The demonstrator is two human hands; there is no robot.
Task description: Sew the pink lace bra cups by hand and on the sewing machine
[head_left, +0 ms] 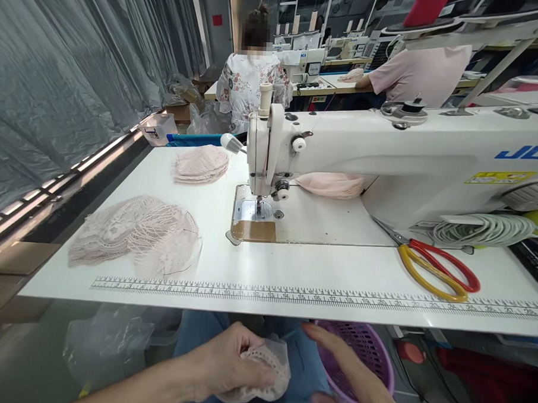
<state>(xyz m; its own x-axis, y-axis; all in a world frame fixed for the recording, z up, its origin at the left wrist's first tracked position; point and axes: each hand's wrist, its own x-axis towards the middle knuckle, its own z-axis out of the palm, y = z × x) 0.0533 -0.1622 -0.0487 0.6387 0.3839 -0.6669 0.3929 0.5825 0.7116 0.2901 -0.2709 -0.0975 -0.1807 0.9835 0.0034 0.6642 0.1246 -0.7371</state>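
Note:
Over my lap, my left hand (239,369) is closed on a small pale pink lace piece (273,368) with a sheer edge, the thumb lying across it. To its right my right hand (353,377) is apart from the lace, fingers spread and holding nothing. Part of that hand runs out at the bottom of the view, in front of a purple basket (380,355). Above on the table sit a spread stack of lace pieces (138,231) and a smaller stack of pale pink pieces (203,163). A white sewing machine (343,139) stands behind, its needle area (258,210) unoccupied by cloth.
Scissors (435,268) with red and yellow handles lie on the right of the table (319,269), above a printed ruler (247,292). Pink fabric (332,184) rests behind the machine bed. Two people (254,76) sit farther back. A clear plastic bag (106,343) is below left.

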